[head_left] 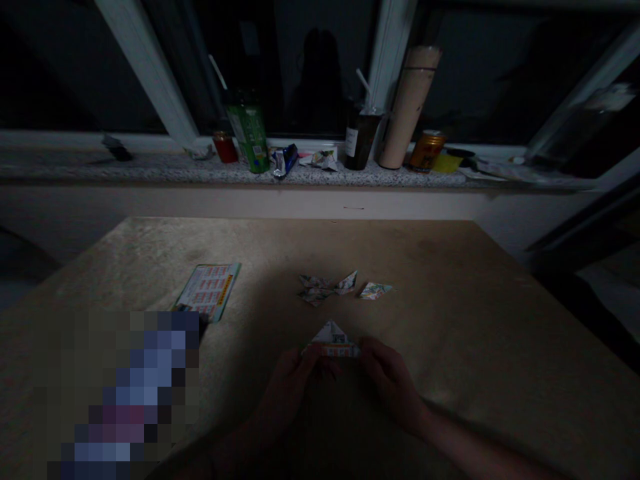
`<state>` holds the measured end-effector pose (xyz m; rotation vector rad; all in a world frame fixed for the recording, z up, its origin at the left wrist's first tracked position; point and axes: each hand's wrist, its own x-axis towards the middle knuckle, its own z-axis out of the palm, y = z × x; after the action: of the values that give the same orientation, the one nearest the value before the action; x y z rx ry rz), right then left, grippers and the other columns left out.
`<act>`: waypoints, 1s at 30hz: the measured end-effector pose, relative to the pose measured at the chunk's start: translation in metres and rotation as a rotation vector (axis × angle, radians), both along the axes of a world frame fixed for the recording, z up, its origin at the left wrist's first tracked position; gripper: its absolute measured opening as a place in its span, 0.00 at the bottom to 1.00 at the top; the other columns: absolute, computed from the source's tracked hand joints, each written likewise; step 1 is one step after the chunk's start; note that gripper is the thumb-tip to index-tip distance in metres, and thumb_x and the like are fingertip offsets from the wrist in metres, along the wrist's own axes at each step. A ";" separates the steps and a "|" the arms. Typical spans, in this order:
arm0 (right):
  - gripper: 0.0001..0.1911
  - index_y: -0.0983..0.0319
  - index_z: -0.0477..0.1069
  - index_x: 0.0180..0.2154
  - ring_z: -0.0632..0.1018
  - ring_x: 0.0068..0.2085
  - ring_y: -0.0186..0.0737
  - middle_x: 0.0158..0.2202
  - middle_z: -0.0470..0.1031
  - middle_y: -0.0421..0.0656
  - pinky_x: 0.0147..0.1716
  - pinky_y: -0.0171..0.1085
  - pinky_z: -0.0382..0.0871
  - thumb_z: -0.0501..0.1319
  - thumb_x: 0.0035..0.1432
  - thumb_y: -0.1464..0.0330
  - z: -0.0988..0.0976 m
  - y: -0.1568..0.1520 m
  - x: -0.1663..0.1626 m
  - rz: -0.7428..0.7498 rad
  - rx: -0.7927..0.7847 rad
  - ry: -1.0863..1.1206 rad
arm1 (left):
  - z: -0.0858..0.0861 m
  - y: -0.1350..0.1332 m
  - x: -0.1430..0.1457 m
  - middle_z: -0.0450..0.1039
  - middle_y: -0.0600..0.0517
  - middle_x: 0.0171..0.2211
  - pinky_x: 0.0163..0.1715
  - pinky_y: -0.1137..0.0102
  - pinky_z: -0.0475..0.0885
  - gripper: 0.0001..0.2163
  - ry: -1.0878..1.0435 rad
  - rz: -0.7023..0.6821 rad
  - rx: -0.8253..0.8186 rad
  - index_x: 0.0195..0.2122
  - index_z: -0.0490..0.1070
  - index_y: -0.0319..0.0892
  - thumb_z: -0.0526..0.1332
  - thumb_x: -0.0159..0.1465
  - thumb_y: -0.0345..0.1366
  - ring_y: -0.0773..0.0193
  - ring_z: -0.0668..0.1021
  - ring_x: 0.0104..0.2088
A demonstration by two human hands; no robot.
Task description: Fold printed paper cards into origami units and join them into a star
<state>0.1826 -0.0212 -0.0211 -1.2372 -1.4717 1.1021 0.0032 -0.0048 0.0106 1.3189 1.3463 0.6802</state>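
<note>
Both my hands pinch a small triangular folded piece of printed paper (332,339) low over the brown table (450,313). My left hand (293,387) grips its left end, fingers closed. My right hand (387,377) grips the right end the same way. A little beyond the paper lie three smaller folded paper pieces (320,289), (347,283), (374,291) close together on the table.
A printed card (209,291) lies flat to the left, with a blurred-out patch near it. On the stone window sill (125,170) stand a green bottle (250,133), a red can (225,147), a dark cup with straw (361,137), a tall beige cup (407,107), an orange can (426,151).
</note>
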 end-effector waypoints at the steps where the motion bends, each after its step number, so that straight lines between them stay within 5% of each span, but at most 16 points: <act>1: 0.16 0.60 0.58 0.23 0.62 0.25 0.34 0.22 0.59 0.37 0.25 0.33 0.57 0.51 0.59 0.61 -0.002 -0.001 0.000 -0.006 0.018 -0.030 | 0.001 0.000 0.000 0.76 0.52 0.23 0.42 0.69 0.66 0.24 0.001 0.002 -0.003 0.21 0.76 0.42 0.51 0.61 0.52 0.57 0.75 0.31; 9: 0.13 0.60 0.64 0.25 0.66 0.26 0.37 0.23 0.65 0.40 0.26 0.35 0.60 0.50 0.59 0.64 -0.010 -0.006 0.000 -0.015 0.147 -0.121 | 0.000 -0.001 0.000 0.76 0.52 0.25 0.38 0.70 0.67 0.23 -0.054 0.065 -0.022 0.21 0.76 0.41 0.53 0.59 0.53 0.58 0.75 0.32; 22: 0.20 0.62 0.60 0.22 0.61 0.24 0.32 0.21 0.58 0.36 0.22 0.31 0.55 0.57 0.54 0.53 -0.002 0.003 -0.003 0.150 -0.132 0.110 | -0.006 -0.006 0.000 0.70 0.54 0.18 0.22 0.74 0.63 0.18 -0.012 -0.082 -0.104 0.18 0.70 0.40 0.57 0.55 0.49 0.64 0.71 0.22; 30: 0.20 0.62 0.60 0.21 0.60 0.24 0.32 0.20 0.57 0.35 0.23 0.32 0.55 0.56 0.55 0.54 -0.002 0.004 -0.006 0.063 -0.122 0.083 | -0.009 -0.001 0.002 0.74 0.54 0.24 0.29 0.73 0.66 0.11 -0.116 0.018 -0.006 0.26 0.73 0.39 0.59 0.56 0.43 0.62 0.74 0.28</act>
<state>0.1769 -0.0171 -0.0233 -1.2207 -1.4062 1.2863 0.0050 -0.0061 0.0019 1.2446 1.2671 0.7526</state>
